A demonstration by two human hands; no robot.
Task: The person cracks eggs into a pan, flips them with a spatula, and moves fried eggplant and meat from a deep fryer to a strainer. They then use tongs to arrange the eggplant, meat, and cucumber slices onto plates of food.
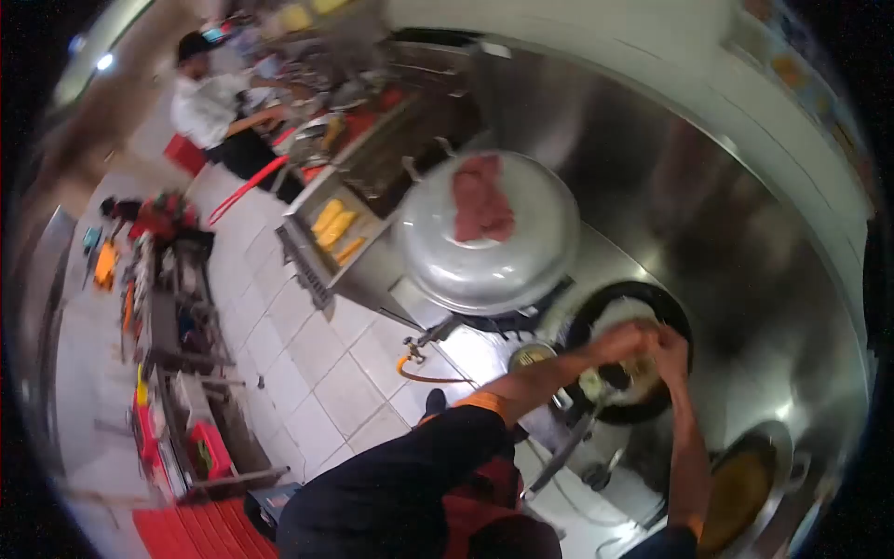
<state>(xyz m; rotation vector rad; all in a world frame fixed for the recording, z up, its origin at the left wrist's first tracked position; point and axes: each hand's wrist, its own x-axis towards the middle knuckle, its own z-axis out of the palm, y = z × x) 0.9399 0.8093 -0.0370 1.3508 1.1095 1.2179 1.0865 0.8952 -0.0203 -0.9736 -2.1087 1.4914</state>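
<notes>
Both are bunching together over the black wok [579,334] on the steel worktop [475,349], left hand [626,341] and right hand [672,354] seemingly working the pale food [629,312] inside. Their grip's too blurry to tell. Any next move is calling for care near that rim.

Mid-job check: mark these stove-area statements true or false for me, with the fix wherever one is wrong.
1. The left hand and right hand are both over the black wok. True.
2. The domed metal lid has nothing on it. False: a red cloth lies on top.
3. The wok is empty. False: pale food is in it.
4. Another person, in a white top, is at the far counter. True.
5. Yellow pieces lie in a metal tray left of the lid. True.
</notes>
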